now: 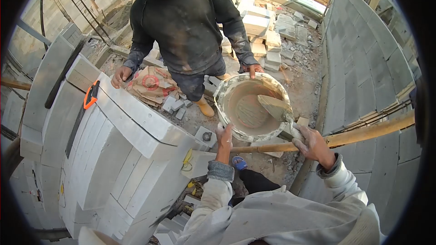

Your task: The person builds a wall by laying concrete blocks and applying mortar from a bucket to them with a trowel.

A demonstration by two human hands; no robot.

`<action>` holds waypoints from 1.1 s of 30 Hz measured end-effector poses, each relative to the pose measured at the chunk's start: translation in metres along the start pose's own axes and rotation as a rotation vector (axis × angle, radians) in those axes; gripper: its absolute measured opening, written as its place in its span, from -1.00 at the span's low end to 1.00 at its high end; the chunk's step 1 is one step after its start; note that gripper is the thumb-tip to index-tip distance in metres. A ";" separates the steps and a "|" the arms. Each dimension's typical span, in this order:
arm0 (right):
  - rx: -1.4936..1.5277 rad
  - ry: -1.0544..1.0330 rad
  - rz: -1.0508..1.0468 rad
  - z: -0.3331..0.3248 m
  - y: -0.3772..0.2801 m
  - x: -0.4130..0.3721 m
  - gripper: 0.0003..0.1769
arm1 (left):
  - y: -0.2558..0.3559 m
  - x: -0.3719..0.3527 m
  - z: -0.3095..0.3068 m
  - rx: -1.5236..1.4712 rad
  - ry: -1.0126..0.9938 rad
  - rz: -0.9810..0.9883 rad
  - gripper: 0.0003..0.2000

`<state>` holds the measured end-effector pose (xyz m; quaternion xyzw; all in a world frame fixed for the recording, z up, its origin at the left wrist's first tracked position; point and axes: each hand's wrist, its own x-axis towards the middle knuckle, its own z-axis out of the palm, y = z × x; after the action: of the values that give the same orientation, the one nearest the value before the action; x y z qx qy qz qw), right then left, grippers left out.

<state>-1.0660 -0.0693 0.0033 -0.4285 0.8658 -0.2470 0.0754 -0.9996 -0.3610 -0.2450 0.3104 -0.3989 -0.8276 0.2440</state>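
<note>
A mortar-crusted bucket (pixel 219 91) is in the middle right of the head view, tilted so its inside shows a thin grey residue. My left hand (pixel 224 138) grips its near left rim. In my right hand (pixel 313 145) is the handle of a trowel (pixel 274 107), whose mortar-coated blade reaches over the bucket's right side. Opposite me, a co-worker in a dark sweater (pixel 186 27) has one hand (pixel 252 69) on the bucket's far rim. The co-worker's other hand (pixel 121 76) rests at the block wall's edge.
A handsaw with an orange handle (pixel 91 94) lies on the light block wall (pixel 131 122) at left. A bamboo pole (pixel 363 134) crosses in front of me. Stacked blocks (pixel 256 25), rubble and a paper sack (pixel 152 84) cover the ground. Another block wall (pixel 354 59) stands right.
</note>
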 end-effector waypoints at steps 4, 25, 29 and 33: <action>0.007 -0.066 0.020 0.011 -0.022 0.021 -0.53 | 0.047 -0.069 0.019 -0.112 0.105 0.264 -0.58; -0.899 0.232 -1.562 -0.013 -0.231 0.028 -0.44 | 0.235 -0.379 -0.116 0.646 0.248 0.357 -0.43; -0.764 0.078 -1.828 -0.023 -0.295 0.070 -0.56 | 0.238 -0.410 -0.127 0.672 0.089 0.513 -0.37; -0.745 -0.391 -1.555 -0.001 -0.290 0.080 -0.50 | 0.239 -0.448 -0.159 0.579 0.200 0.425 -0.39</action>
<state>-0.9119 -0.2797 0.1535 -0.9273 0.3253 0.1476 -0.1120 -0.5408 -0.2845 0.0142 0.3561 -0.6464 -0.5768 0.3504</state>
